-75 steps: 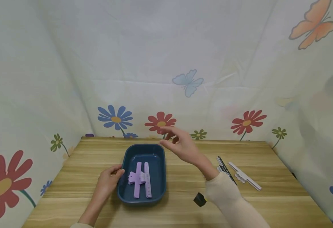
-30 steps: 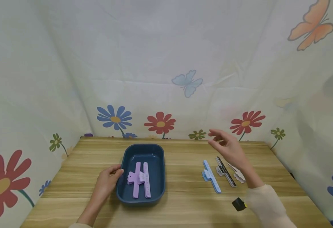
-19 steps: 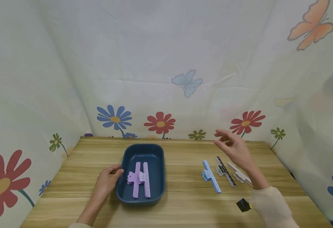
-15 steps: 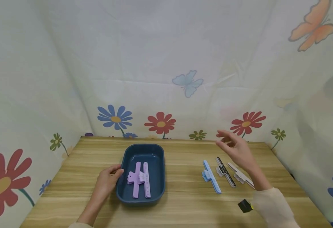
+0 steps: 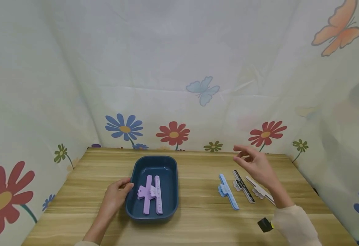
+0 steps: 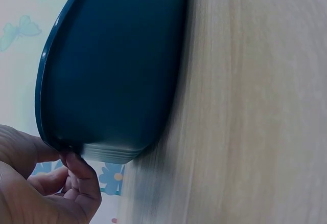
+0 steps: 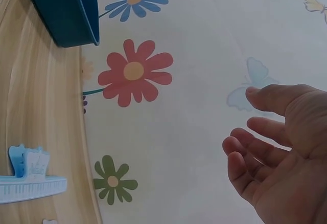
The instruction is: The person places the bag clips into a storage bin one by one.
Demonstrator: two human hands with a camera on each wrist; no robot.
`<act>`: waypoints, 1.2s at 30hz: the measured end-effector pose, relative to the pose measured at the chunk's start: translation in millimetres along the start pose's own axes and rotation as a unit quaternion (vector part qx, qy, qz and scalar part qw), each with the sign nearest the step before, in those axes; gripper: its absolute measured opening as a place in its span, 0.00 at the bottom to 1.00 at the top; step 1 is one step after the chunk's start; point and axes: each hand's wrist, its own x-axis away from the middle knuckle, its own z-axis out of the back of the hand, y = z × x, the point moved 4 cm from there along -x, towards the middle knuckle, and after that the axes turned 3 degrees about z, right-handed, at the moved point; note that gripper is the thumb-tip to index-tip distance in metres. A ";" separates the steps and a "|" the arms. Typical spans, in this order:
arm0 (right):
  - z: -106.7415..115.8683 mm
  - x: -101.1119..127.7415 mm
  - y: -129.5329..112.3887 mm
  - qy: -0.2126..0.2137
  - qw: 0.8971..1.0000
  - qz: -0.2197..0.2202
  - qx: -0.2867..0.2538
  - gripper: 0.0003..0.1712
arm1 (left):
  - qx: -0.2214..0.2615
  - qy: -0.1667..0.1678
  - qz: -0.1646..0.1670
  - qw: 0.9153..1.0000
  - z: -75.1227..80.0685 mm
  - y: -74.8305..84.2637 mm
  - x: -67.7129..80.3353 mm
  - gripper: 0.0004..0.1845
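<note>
A dark blue tray [image 5: 170, 171] sits on the wooden table [image 5: 198, 218] with a purple clip [image 5: 147, 194] and a pale lilac clip [image 5: 158, 194] inside it. My left hand [image 5: 116, 194] grips the tray's left rim [image 6: 56, 142], fingers curled under the edge. My right hand [image 5: 253, 164] hovers empty above the table, fingers relaxed [image 7: 276, 152]. Below it lie a light blue clip [image 5: 227, 190], a black clip [image 5: 243, 186] and a white clip [image 5: 259, 192], side by side. The blue clip [image 7: 30, 183] also shows in the right wrist view.
Flowered fabric walls enclose the table at the back and both sides. A small black and yellow device [image 5: 265, 224] sits at my right wrist. The tray's corner [image 7: 66, 9] appears in the right wrist view.
My right hand has moved from above the tray to the right, over the three clips, and has sunk slightly in the last half second. The left hand and tray have not moved.
</note>
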 end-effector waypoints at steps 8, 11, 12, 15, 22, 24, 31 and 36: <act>-12.0 8.0 14.1 -0.017 1.000 0.003 -0.002 0.23 | -0.001 0.000 -0.002 1.000 -0.3 1.4 0.4 0.21; -17.6 11.5 20.4 -0.025 1.000 0.003 0.003 0.22 | -0.002 0.000 -0.003 1.000 -0.4 0.7 0.1 0.21; -19.5 12.9 22.6 -0.030 1.000 0.001 0.001 0.22 | -0.004 0.001 -0.003 1.000 -0.5 0.4 -0.1 0.21; -25.2 16.9 28.5 -0.042 0.999 0.000 -0.004 0.22 | -0.006 0.002 -0.004 1.000 -0.4 0.1 -0.3 0.21; -38.0 25.3 42.9 -0.070 0.997 -0.003 -0.014 0.23 | -0.009 0.001 -0.004 1.000 0.0 0.4 0.1 0.21; -41.7 27.8 47.0 -0.076 0.997 -0.007 -0.014 0.23 | -0.010 0.001 -0.003 1.000 0.0 0.3 0.0 0.21; -56.6 34.6 62.6 -0.099 0.994 -0.016 -0.033 0.23 | -0.006 0.001 0.001 1.000 0.0 0.2 -0.1 0.22; -68.0 39.7 72.0 -0.122 0.991 -0.030 -0.048 0.22 | -0.009 0.000 0.005 1.000 0.1 0.1 0.3 0.22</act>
